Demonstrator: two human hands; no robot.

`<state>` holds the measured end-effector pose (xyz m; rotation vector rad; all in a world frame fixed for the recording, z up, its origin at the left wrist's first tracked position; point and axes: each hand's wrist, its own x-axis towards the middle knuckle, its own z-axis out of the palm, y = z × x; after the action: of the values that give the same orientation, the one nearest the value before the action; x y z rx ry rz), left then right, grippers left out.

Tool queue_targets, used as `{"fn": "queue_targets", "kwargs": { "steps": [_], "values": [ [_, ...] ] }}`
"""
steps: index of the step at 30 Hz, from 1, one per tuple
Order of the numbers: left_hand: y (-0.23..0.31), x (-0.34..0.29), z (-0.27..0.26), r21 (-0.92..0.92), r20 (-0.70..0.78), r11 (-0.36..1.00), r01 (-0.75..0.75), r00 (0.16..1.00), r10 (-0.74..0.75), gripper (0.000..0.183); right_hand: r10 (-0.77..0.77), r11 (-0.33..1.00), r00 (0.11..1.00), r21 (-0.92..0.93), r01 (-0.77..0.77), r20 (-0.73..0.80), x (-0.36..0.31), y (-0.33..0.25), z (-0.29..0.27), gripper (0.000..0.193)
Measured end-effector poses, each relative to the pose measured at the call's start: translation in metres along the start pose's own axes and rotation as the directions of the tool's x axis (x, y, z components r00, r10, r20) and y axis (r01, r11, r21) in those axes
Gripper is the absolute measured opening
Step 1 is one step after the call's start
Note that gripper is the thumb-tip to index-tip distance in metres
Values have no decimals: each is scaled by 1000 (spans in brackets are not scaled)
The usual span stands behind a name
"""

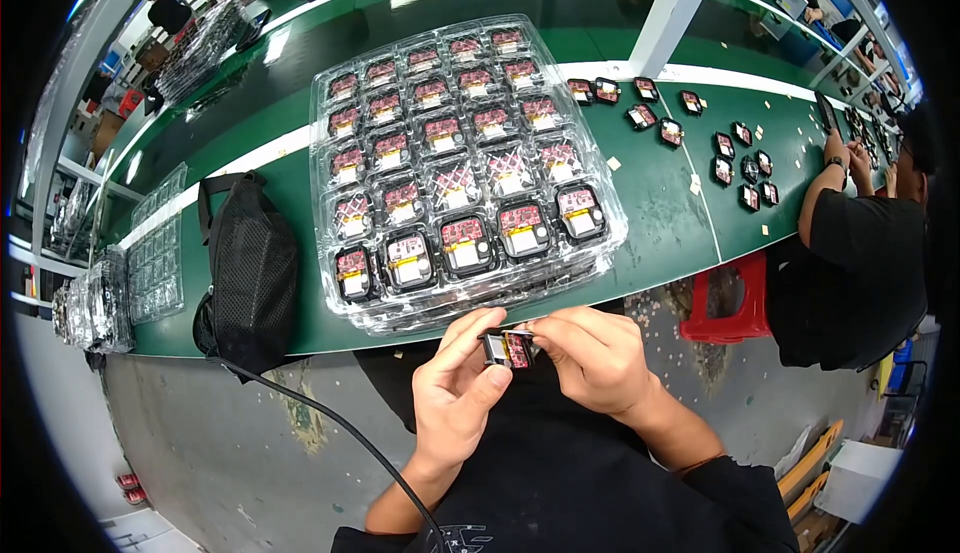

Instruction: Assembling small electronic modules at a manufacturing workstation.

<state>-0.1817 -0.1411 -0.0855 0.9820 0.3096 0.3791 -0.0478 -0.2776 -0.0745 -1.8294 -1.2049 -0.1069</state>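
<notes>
Over the table's near edge, my left hand [455,388] grips a small black square device housing [497,349] with a red circuit board and a silvery-white block inside. Its open side is tilted toward the right. My right hand [592,361] is closed at the housing's right edge, thumb and fingertips pinched together there. Whether a small part sits between those fingertips is too small to tell. Just beyond both hands lies a stack of clear plastic trays [470,298], its top pockets filled with similar housings [466,244] showing red boards.
A black mesh bag [252,263] and a black cable [340,421] are to the left. Several loose housings [671,132] lie on the green table [640,213] at right. A co-worker [860,253] sits at the far right near a red stool [728,303]. A white post [675,18] rises behind.
</notes>
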Motion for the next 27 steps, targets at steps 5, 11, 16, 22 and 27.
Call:
{"fn": "queue_targets", "kwargs": {
  "steps": [5, 11, 16, 22, 27],
  "values": [
    [3, 2, -2, 11, -20, 1000, 26, 999, -26, 54, -23, 1000, 1000, -21, 23, -11, 2, 0, 0, 17],
    [8, 5, -2, 119, 81, 989, -88, 994, 79, 57, -37, 999, 999, -20, 37, -4, 3, 1, -4, 22],
    [5, 4, 1, 107, 70, 991, -77, 995, 70, 57, -34, 999, 999, -16, 34, -10, 1, -1, -1, 27],
    [3, 0, 8, 8, -41, 1000, 3, 999, -3, 58, -98, 986, 993, -141, 87, -70, -4, -2, 3, 26],
    [9, -3, 4, 106, 17, 988, -112, 994, 111, 58, -106, 994, 994, -26, 106, 8, 4, -2, -4, 22]
  ]
}}
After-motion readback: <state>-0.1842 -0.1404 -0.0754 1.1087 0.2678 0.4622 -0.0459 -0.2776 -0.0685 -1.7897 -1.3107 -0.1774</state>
